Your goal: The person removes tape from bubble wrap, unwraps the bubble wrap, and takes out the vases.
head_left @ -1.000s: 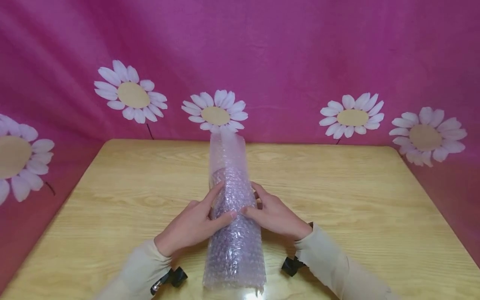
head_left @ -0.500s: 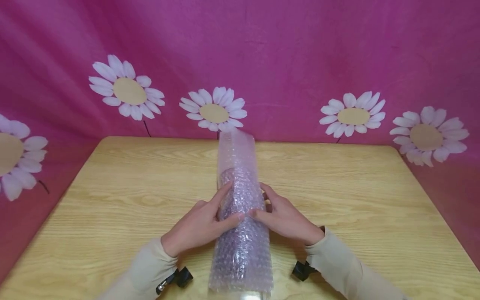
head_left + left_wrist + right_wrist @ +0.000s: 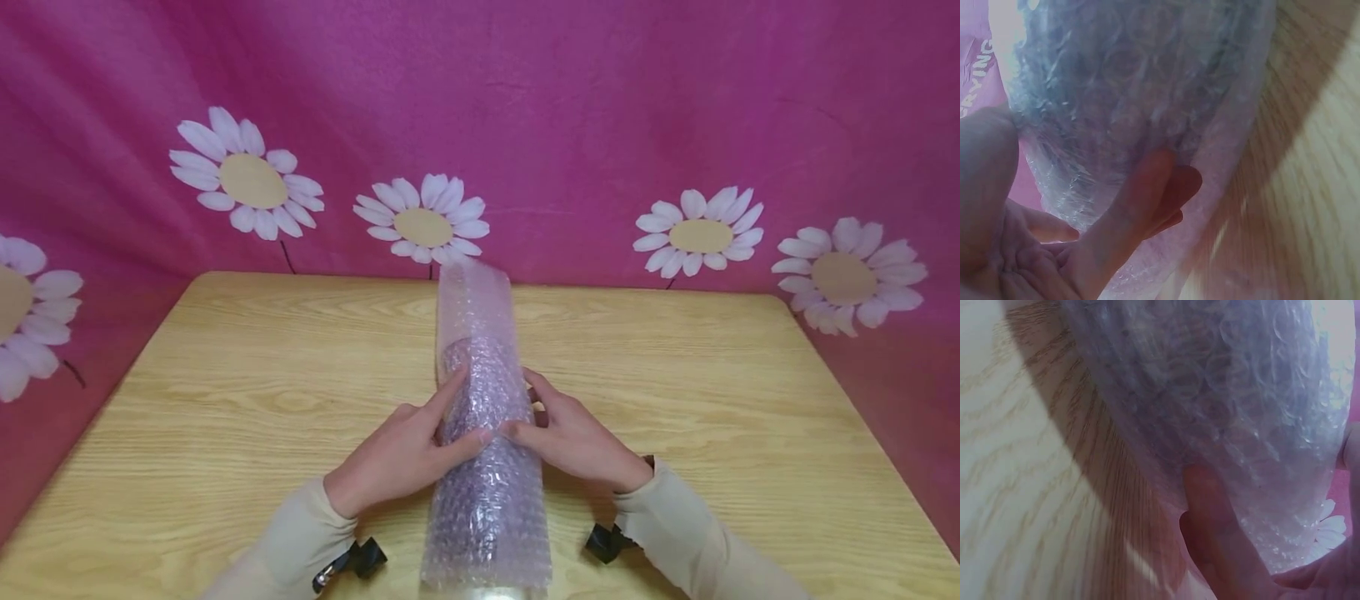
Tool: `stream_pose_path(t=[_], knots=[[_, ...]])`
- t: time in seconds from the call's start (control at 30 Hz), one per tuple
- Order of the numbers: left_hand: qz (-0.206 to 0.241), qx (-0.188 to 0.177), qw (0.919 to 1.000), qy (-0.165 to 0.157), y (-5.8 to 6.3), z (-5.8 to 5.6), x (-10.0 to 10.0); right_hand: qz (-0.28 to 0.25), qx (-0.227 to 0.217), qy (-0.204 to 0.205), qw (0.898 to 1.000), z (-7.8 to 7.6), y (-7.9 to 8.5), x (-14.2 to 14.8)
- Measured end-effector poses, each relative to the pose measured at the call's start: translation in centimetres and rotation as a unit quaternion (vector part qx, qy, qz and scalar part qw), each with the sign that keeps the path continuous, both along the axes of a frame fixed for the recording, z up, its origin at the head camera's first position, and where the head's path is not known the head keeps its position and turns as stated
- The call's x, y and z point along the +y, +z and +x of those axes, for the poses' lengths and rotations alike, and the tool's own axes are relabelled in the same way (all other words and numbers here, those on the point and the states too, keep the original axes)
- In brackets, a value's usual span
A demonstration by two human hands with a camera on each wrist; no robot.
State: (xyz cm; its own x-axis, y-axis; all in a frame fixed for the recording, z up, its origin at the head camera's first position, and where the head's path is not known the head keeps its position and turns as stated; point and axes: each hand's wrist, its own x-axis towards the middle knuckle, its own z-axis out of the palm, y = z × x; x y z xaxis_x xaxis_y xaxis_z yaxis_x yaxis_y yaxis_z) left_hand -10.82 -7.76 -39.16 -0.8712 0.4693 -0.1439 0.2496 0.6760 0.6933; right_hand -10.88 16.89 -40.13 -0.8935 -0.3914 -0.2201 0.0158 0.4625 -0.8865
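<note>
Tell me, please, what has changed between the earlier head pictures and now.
Since the first picture, the bubble wrap has shifted a little to the right on the table, and the left hand and right hand have moved with it. Nothing was visibly taken hold of or let go: both hands still hold the bubble wrap, thumbs on top and fingers at its sides.

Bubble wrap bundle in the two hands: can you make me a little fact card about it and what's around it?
Main thing: bubble wrap bundle, long and shiny
Inside: can't tell
Left hand: holds its left side
Right hand: holds its right side
Sleeves: beige
Table: wood-grain
Backdrop: pink-purple
Flowers: white petals, yellowish middles
</note>
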Motion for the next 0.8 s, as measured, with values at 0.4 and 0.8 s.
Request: stream_pose_path(t=[0.4,0.8], knots=[[-0.007,-0.006,0.9999,-0.007,0.3,0.0,-0.4,0.032,0.009,-0.002,0.999,0.0,0.4,0.4],[0.044,-0.079,0.9952,-0.039,1.0,-0.1,-1.4,0.009,-0.015,-0.02,1.0,0.3,0.7,0.1]])
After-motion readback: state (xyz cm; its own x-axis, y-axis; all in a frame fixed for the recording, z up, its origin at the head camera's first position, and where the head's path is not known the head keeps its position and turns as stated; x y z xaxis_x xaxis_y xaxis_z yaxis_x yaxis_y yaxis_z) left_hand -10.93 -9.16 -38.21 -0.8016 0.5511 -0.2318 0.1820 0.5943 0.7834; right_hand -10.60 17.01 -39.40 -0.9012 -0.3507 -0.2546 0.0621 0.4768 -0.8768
